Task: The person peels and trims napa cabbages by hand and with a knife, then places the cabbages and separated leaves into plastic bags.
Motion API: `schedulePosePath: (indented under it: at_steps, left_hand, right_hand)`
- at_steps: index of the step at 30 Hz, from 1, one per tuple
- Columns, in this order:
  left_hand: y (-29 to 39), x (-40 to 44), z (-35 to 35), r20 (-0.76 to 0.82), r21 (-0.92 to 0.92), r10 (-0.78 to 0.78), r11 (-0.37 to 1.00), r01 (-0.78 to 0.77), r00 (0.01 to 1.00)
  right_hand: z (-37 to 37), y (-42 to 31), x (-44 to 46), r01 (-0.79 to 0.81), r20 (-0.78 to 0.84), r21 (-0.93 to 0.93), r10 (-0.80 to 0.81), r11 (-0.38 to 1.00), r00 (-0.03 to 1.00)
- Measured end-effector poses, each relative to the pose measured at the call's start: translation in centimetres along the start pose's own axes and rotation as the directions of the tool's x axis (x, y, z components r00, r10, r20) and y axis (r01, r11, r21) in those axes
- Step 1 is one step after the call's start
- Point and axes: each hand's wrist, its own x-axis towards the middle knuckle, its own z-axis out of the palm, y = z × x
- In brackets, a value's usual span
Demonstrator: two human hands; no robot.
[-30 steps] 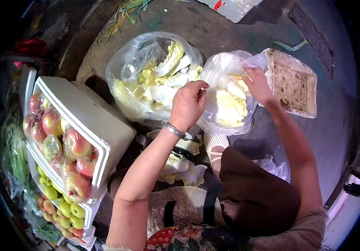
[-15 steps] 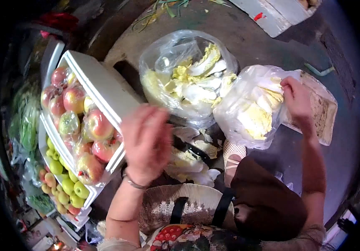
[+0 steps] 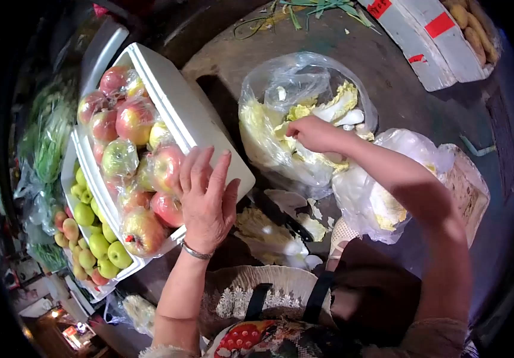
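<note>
My left hand [image 3: 206, 200] is open with fingers spread, over the edge of a white foam box [image 3: 188, 101] of wrapped red apples [image 3: 134, 120]. My right hand [image 3: 316, 134] reaches over a clear plastic bag [image 3: 256, 128] with its fingers curled closed; what they pinch, if anything, is hidden. Pale yellow and white cabbage leaves [image 3: 342, 106] lie in that bag around the fingertips. Beside it, under my right forearm, a second plastic bag [image 3: 357, 194] holds cabbage [image 3: 386, 209]. A dark-handled knife [image 3: 297, 228] lies among loose cabbage leaves [image 3: 269, 235] on the floor.
Below the red apples, another white box holds green apples [image 3: 99, 244]. Bagged greens [image 3: 49, 158] are at far left. A pale, dirty tray [image 3: 475, 194] sits right of the bags. A white box [image 3: 427, 45] with potato-like produce stands at upper right, near green scraps [image 3: 296, 18].
My right hand has moved left from the second bag to the larger bag of leaves. My left hand, blurred before, now spreads its fingers by the apple box. The camera view has shifted.
</note>
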Motion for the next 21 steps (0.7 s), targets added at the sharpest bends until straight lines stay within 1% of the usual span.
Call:
schedulePosePath:
  at_steps: [1, 2, 3, 4, 5, 6, 7, 9, 10, 11, 12, 13, 14, 15, 16, 17, 19, 20, 21]
  left_hand:
    - [0.0, 0.0, 0.0, 0.001, -0.011, -0.011, 1.000, 0.011, 1.000]
    - [0.1, 0.1, 0.0, 0.002, -0.011, -0.027, 1.000, 0.027, 1.000]
    - [0.1, 0.2, -0.1, 0.005, -0.008, -0.032, 0.999, 0.032, 0.999]
    - [0.1, 0.3, -0.1, 0.010, 0.001, -0.028, 1.000, 0.028, 1.000]
    - [0.0, 0.3, -0.1, 0.015, 0.010, -0.026, 1.000, 0.026, 1.000]
    - [-0.1, 0.3, -0.1, 0.021, 0.016, -0.033, 0.999, 0.033, 0.999]
    - [-0.1, 0.4, -0.1, 0.024, 0.018, -0.036, 0.999, 0.035, 0.999]
    - [-0.2, 0.4, -0.1, 0.031, 0.012, -0.027, 1.000, 0.026, 0.999]
    - [-0.3, 0.4, -0.1, 0.030, 0.014, -0.027, 1.000, 0.026, 0.999]
    - [-0.3, 0.5, -0.1, 0.033, 0.016, -0.021, 1.000, 0.020, 0.999]
    - [-0.2, 0.5, -0.2, 0.035, 0.013, -0.016, 1.000, 0.015, 0.999]
    - [-0.2, 0.5, -0.2, 0.036, 0.007, -0.015, 1.000, 0.014, 0.999]
    - [-0.2, 0.5, -0.2, 0.044, 0.008, -0.016, 1.000, 0.015, 0.999]
    - [-0.3, 0.5, -0.1, 0.042, 0.006, -0.015, 1.000, 0.015, 0.999]
    - [-0.3, 0.5, 0.0, 0.033, -0.004, -0.016, 1.000, 0.016, 0.999]
    - [-0.4, 0.3, 0.0, 0.032, -0.012, -0.017, 1.000, 0.018, 0.999]
    - [-0.3, 0.3, -0.2, 0.045, 0.001, -0.019, 1.000, 0.019, 0.999]
    - [-0.2, 0.4, -0.2, 0.045, 0.013, -0.027, 1.000, 0.026, 0.999]
    - [-0.1, 0.4, -0.2, 0.043, 0.010, -0.020, 1.000, 0.019, 0.999]
  right_hand:
    - [0.7, 0.1, 0.9, -0.119, 0.114, 0.096, 0.108, 0.988, 0.988]
    - [1.3, 0.3, 1.7, -0.246, 0.236, 0.176, 0.202, 0.953, 0.950]
    - [2.2, -1.3, 1.4, -0.368, 0.243, 0.231, 0.313, 0.901, 0.918]
    - [4.0, -1.6, 2.1, -0.223, 0.257, 0.089, 0.194, 0.971, 0.947]
    - [5.6, -1.6, 1.9, -0.233, 0.365, 0.164, 0.161, 0.958, 0.917]
    - [5.8, -4.1, 1.3, -0.252, 0.468, 0.237, 0.117, 0.938, 0.876]
    - [7.1, -4.1, 1.6, -0.133, 0.488, 0.246, -0.004, 0.960, 0.873]
    - [9.1, -2.2, 2.9, 0.120, 0.293, 0.239, -0.189, 0.964, 0.937]
    - [7.0, -3.5, 3.0, -0.098, 0.289, 0.297, 0.008, 0.950, 0.957]
    - [4.6, -5.0, 3.1, -0.307, 0.296, 0.356, 0.205, 0.883, 0.933]
    - [5.1, -4.0, 3.8, 0.177, 0.118, -0.155, -0.160, 0.972, 0.980]
    - [5.5, -3.3, 4.8, 0.177, 0.117, -0.158, -0.160, 0.971, 0.980]
    - [5.7, -2.6, 5.6, 0.355, 0.006, -0.340, -0.376, 0.871, 0.927]
    - [5.5, -2.6, 6.0, 0.472, -0.061, -0.527, -0.586, 0.706, 0.808]
    - [5.4, -2.6, 6.3, 0.437, 0.042, -0.594, -0.516, 0.676, 0.855]
    - [5.6, -2.8, 6.8, 0.437, 0.040, -0.588, -0.515, 0.680, 0.856]
    - [5.4, -3.2, 7.7, 0.412, 0.204, -0.642, -0.374, 0.647, 0.905]
    - [5.5, -3.7, 7.7, 0.377, 0.218, -0.691, -0.320, 0.617, 0.922]
    - [5.5, -4.2, 7.6, 0.370, 0.212, -0.694, -0.316, 0.617, 0.925]
